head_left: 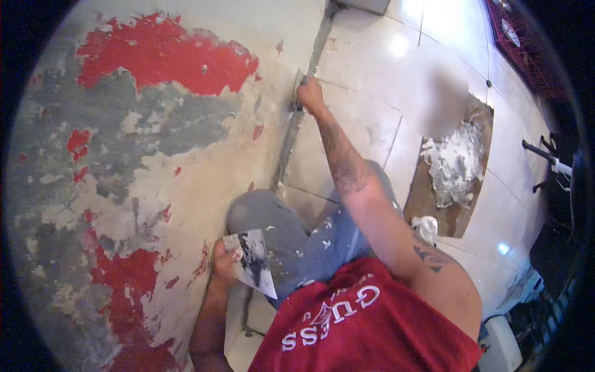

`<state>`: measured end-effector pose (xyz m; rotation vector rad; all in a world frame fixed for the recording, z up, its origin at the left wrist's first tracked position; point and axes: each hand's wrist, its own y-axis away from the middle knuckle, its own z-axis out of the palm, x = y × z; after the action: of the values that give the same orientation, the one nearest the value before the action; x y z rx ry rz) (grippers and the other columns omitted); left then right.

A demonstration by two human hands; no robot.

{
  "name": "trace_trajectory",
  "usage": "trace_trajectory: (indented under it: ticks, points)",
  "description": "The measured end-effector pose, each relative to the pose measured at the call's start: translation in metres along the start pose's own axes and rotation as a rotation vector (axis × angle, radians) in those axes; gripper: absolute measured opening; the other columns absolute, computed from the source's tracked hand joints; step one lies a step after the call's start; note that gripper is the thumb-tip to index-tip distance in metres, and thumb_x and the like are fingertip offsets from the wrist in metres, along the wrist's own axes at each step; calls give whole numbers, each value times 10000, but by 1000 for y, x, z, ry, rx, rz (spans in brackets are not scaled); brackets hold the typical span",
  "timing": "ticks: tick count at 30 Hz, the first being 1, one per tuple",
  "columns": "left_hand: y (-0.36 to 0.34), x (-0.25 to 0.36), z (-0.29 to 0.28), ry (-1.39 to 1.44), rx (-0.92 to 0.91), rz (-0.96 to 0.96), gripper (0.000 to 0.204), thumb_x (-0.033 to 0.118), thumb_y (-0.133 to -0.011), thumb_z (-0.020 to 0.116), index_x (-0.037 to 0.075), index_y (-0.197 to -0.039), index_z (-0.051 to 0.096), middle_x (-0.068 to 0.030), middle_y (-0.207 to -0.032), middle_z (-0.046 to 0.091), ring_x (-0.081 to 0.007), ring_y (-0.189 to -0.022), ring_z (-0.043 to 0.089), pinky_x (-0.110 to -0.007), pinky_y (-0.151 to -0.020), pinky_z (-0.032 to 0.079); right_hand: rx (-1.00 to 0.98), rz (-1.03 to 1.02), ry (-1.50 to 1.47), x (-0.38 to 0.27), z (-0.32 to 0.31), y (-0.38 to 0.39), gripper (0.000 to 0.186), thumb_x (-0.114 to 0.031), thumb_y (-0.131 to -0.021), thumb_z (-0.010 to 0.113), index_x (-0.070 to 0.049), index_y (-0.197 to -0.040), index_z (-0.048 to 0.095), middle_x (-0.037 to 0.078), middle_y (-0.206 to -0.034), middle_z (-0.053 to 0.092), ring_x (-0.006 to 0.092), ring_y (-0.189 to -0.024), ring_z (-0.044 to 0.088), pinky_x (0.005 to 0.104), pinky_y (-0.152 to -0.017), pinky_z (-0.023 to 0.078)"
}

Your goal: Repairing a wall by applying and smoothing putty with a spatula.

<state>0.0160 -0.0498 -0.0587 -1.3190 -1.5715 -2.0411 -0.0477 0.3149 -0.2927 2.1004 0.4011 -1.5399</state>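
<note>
My right arm reaches forward along the foot of the wall (204, 124). At its end my right hand (312, 96) is closed round a scraper (299, 87), whose blade is close to the wall where it meets the floor; whether it touches cannot be made out. Low beside the wall, my left hand (223, 263) grips a flat metal blade (257, 263) by its edge, in front of my bent knee. Grey and white smears cover that blade. The wall has patches of red paint, grey and cream filler.
On the tiled floor (359, 56) to the right lies a brown board (443, 220) bearing a heap of white plaster (455, 164). A crumpled white bag (425, 228) sits by its near edge. Black-legged equipment (548, 155) stands at far right. White crumbs dot the tiles along the wall.
</note>
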Motion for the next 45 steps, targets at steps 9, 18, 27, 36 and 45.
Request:
trace_trajectory:
  ticks: [9, 18, 27, 36, 45]
  points:
    - [-3, 3, -2, 63, -83, -16, 236, 116, -711, 540, 5, -914, 496, -51, -790, 559, -126, -661, 533, -256, -600, 440, -6, -273, -124, -53, -2, 82, 371, -13, -611, 480, 5, -978, 534, 173, -802, 579, 260, -746, 564, 320, -679, 434]
    - [3, 1, -12, -53, -37, 66, 275, 129, -711, 516, -18, -943, 500, -78, -827, 577, -166, -727, 563, -274, -681, 451, -81, 145, -166, 32, 6, 74, 310, -10, -612, 449, 25, -905, 544, 136, -725, 574, 214, -652, 538, 315, -604, 419]
    - [-4, 3, -5, 42, -182, 21, 348, 126, -688, 520, -51, -985, 487, -107, -880, 575, -184, -778, 566, -294, -713, 449, 32, -125, 88, 8, 40, 74, 334, -57, -631, 499, 28, -952, 529, 230, -855, 565, 389, -790, 540, 392, -692, 434]
    - [-2, -4, -18, -21, -118, 33, 339, 148, -685, 531, -38, -965, 488, -97, -887, 571, -182, -782, 562, -299, -704, 453, 38, -225, -173, -35, 10, 138, 324, -38, -629, 448, 23, -935, 534, 175, -767, 575, 279, -679, 555, 354, -658, 435]
    - [-6, -4, -11, -116, -91, 87, 319, 190, -699, 549, 4, -953, 497, -58, -864, 565, -141, -747, 537, -263, -684, 424, -36, 97, -91, 48, 17, 85, 319, -42, -627, 450, 27, -926, 539, 175, -740, 590, 266, -694, 569, 340, -640, 438]
